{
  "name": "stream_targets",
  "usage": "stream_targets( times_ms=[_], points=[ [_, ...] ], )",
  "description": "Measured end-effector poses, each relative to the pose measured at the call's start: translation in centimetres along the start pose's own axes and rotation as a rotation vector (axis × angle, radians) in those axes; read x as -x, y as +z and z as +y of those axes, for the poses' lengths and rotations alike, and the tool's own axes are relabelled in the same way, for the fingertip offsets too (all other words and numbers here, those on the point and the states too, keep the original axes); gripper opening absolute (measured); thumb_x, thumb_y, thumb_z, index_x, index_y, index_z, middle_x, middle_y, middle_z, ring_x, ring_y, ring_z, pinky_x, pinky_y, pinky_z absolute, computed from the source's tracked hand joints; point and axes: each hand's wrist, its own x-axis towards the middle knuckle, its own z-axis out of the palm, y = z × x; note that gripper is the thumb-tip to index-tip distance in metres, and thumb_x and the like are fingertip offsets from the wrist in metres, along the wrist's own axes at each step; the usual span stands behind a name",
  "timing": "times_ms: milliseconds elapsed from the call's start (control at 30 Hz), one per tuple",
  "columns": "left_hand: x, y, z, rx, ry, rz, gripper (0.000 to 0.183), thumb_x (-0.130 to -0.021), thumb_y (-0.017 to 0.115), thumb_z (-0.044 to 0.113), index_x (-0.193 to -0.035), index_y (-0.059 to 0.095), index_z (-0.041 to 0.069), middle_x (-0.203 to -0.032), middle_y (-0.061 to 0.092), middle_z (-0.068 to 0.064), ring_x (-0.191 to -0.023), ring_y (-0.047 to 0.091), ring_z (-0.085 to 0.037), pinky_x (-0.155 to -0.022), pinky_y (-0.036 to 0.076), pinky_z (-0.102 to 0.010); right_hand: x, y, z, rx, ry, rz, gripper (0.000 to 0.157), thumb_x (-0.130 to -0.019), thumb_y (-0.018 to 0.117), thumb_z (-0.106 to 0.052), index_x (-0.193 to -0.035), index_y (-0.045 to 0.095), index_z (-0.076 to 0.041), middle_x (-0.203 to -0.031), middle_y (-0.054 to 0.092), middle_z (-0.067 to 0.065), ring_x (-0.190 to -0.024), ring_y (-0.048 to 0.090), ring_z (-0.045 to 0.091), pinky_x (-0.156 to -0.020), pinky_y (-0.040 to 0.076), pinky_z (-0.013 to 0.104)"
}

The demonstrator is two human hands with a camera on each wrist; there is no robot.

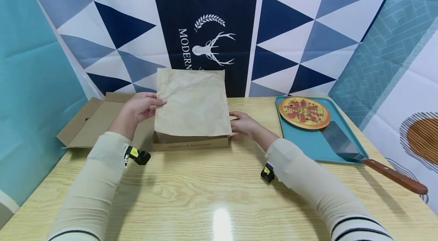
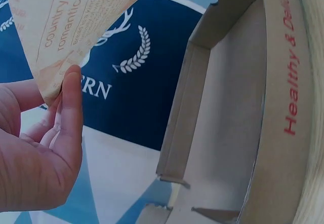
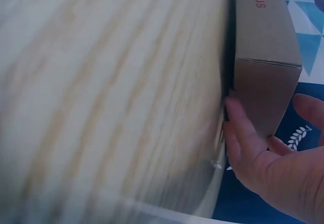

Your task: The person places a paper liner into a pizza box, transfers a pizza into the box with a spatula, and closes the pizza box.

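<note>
My left hand pinches the left edge of a square sheet of tan wrapping paper between thumb and fingers. Red print shows on the paper in the left wrist view. Behind and below the sheet stands a cardboard pizza box marked "Healthy & Delicious"; its inside shows bare cardboard. At the box's right end is my right hand. In the right wrist view, the fingers lie against the side wall, with the thumb standing apart from it.
An unfolded cardboard flap piece lies at the left, by the box. On the right, a blue tray carries a pizza and a wide spatula, whose wooden handle juts past the tray. A patterned cloth hangs behind the table.
</note>
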Motion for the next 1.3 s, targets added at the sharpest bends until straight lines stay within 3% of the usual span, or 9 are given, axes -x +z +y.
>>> stream_targets(
  times_ms=[167, 400, 667, 933, 1300],
  points=[
    [-0.2, -0.4, 0.3, 0.006, -0.023, 0.01, 0.021, -0.093, 0.06, -0.006, -0.082, 0.07, 0.01, -0.078, 0.071, -0.002, -0.068, 0.068, -0.01, -0.067, 0.057, -0.023, -0.1, 0.0, 0.3, 0.005, 0.004, -0.006, 0.069, -0.096, 0.058, -0.006, -0.155, 0.022, -0.009, -0.131, 0.052, 0.028, -0.113, 0.06, 0.034, -0.082, 0.057, 0.042],
    [-0.4, -0.8, 0.4, -0.065, -0.056, 0.036, 0.013, -0.091, 0.064, -0.003, -0.085, 0.068, 0.008, -0.079, 0.07, -0.003, -0.068, 0.068, -0.012, -0.068, 0.058, -0.025, 0.2, -0.1, 0.7, -0.018, 0.001, -0.03, 0.071, -0.097, 0.051, 0.002, -0.157, 0.015, -0.011, -0.138, 0.044, 0.03, -0.122, 0.053, 0.039, -0.079, 0.058, 0.04],
    [-1.1, -1.2, 0.1, -0.129, -0.08, 0.033, 0.008, -0.092, 0.063, -0.004, -0.093, 0.063, 0.004, -0.078, 0.069, -0.002, -0.068, 0.068, -0.012, -0.068, 0.058, -0.026, 0.4, 0.1, 0.4, 0.009, -0.001, -0.02, 0.069, -0.098, 0.048, 0.003, -0.157, 0.016, -0.014, -0.136, 0.047, 0.03, -0.117, 0.056, 0.038, -0.076, 0.058, 0.039],
    [-2.0, -0.9, 0.7, -0.201, -0.09, 0.079, 0.02, -0.091, 0.065, 0.0, -0.109, 0.055, 0.0, -0.077, 0.066, 0.0, -0.064, 0.066, -0.01, -0.067, 0.057, -0.024, 0.5, 0.2, 0.3, 0.032, 0.005, -0.006, 0.069, -0.099, 0.049, 0.002, -0.157, 0.016, -0.014, -0.14, 0.044, 0.03, -0.123, 0.052, 0.041, -0.08, 0.057, 0.042],
    [-3.6, -0.1, 0.4, -0.286, -0.127, 0.072, 0.019, -0.092, 0.062, -0.004, -0.108, 0.052, -0.003, -0.073, 0.066, 0.001, -0.066, 0.066, -0.01, -0.066, 0.057, -0.025, 0.3, 0.2, 0.4, 0.039, 0.015, -0.002, 0.07, -0.098, 0.05, 0.002, -0.157, 0.017, -0.015, -0.139, 0.044, 0.03, -0.122, 0.052, 0.041, -0.082, 0.057, 0.043]
  ],
)
